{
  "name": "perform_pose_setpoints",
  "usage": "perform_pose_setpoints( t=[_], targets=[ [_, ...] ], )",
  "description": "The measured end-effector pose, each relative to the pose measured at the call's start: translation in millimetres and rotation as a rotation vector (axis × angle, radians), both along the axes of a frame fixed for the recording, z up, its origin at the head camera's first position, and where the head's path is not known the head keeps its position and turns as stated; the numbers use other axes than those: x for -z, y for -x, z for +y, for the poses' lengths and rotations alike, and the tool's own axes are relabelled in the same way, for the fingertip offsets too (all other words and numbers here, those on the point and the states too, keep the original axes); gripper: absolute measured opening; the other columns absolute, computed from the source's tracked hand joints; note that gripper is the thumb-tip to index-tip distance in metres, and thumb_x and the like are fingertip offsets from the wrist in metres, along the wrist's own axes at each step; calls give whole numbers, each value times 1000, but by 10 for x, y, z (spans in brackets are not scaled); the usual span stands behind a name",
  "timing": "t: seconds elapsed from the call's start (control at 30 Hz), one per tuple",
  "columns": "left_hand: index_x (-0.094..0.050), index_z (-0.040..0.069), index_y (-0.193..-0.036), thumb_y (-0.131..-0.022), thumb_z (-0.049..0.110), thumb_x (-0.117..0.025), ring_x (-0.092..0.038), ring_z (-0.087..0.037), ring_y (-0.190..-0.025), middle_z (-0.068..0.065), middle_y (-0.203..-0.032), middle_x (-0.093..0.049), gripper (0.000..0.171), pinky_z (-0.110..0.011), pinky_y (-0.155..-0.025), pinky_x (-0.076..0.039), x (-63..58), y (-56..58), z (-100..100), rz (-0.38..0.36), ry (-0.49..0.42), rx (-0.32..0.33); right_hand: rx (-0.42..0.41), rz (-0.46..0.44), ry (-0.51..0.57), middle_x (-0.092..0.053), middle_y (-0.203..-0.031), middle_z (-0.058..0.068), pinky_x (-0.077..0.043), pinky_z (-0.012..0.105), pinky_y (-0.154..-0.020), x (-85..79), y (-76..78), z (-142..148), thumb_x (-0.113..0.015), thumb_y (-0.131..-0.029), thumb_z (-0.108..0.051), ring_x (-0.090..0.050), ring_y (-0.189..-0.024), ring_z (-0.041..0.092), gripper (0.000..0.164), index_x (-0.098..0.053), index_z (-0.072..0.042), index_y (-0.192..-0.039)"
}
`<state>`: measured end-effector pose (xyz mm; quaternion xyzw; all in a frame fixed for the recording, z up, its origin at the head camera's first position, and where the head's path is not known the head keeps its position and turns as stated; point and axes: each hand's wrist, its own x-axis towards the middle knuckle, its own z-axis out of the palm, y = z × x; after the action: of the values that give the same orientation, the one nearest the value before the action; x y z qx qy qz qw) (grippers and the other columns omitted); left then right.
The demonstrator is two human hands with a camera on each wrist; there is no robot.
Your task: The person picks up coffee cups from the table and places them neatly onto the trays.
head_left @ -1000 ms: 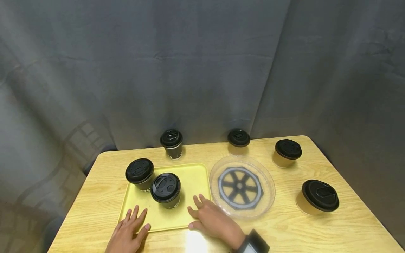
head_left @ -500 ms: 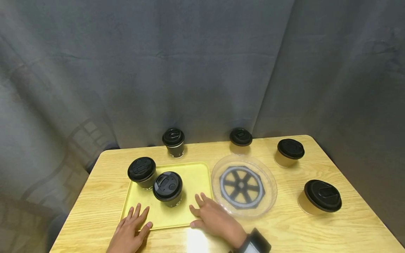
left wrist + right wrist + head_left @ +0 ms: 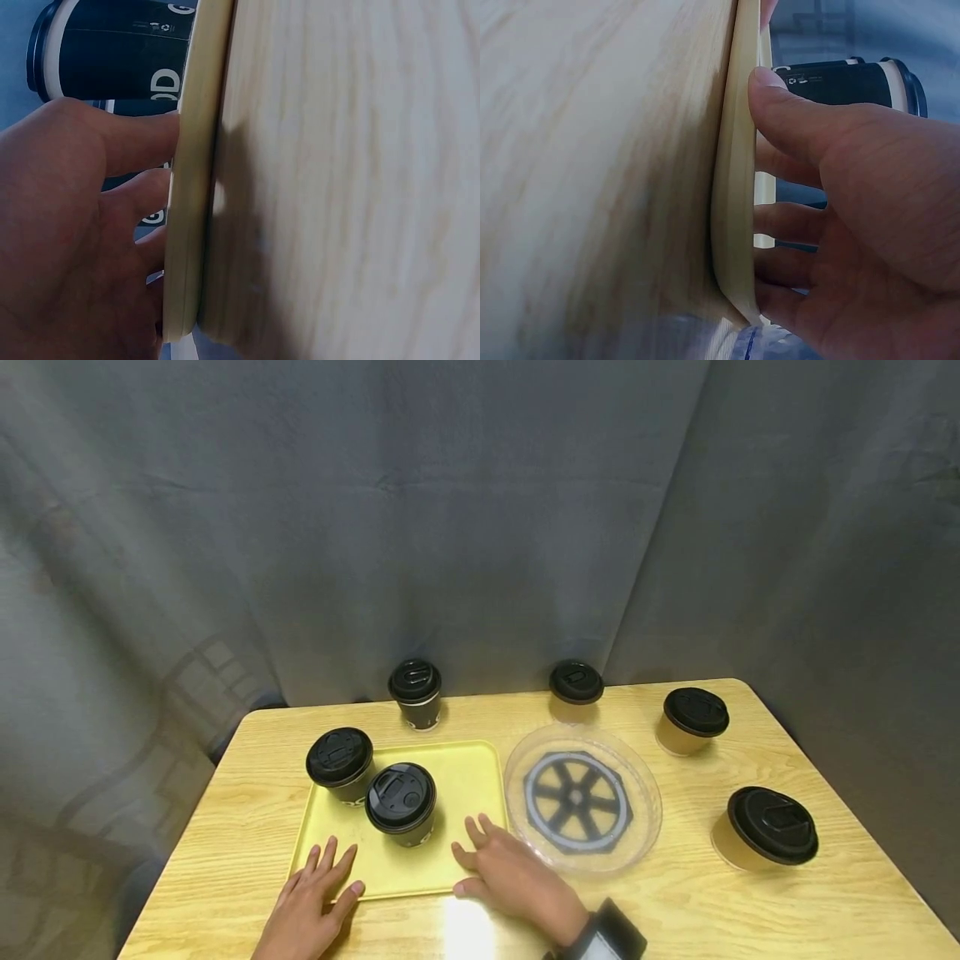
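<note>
A yellow tray (image 3: 465, 777) lies on the wooden table. On it stand two dark paper cups with black lids: one cup (image 3: 401, 802) near the middle, the other cup (image 3: 341, 764) at the back left corner. My left hand (image 3: 307, 897) rests with spread fingers at the tray's front left corner. At the front right corner is my right hand (image 3: 510, 877), fingers extended over the rim. Both wrist views show the fingertips right at the top of the tray's edge (image 3: 196, 187), and the right thumb (image 3: 769, 82) touching the rim.
Right of the tray sits a clear round plastic dish (image 3: 652, 810) with a dark spoked pattern. Behind stand a dark lidded cup (image 3: 420, 710) and a brown one (image 3: 573, 706). Two more brown cups, one farther back (image 3: 682, 735) and one nearer (image 3: 738, 843), stand at the right.
The whole head view has shifted slightly, with everything appearing a little farther right and higher. Hands, tray and cups keep their places relative to one another.
</note>
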<state>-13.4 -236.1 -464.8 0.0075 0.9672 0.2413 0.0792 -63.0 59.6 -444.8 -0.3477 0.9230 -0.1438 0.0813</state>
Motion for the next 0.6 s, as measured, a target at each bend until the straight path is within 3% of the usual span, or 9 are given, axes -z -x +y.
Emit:
perform_pose_setpoints(
  t=[0.3, 0.6],
  targets=[
    [-48, 14, -144, -97, 50, -50, -22, -53, -143, -24, -155, -31, 59, -71, -105, -24, 38, 5, 2, -3, 8, 13, -4, -3, -6, -43, -147, 22, -38, 48, -113, -37, -17, 16, -54, -92, -51, -40, -139, 42, 56, -57, -16, -135],
    [-48, 12, -144, -98, 49, -50, -21, -54, -143, -25, -154, -31, 60, -72, -105, -23, 0, 14, -7, -9, -5, 24, -9, -5, -33, -43, -148, 22, -37, 46, -114, -49, -12, 2, -54, -92, -51, -40, -139, 42, 56, -57, -17, -136]
  ],
)
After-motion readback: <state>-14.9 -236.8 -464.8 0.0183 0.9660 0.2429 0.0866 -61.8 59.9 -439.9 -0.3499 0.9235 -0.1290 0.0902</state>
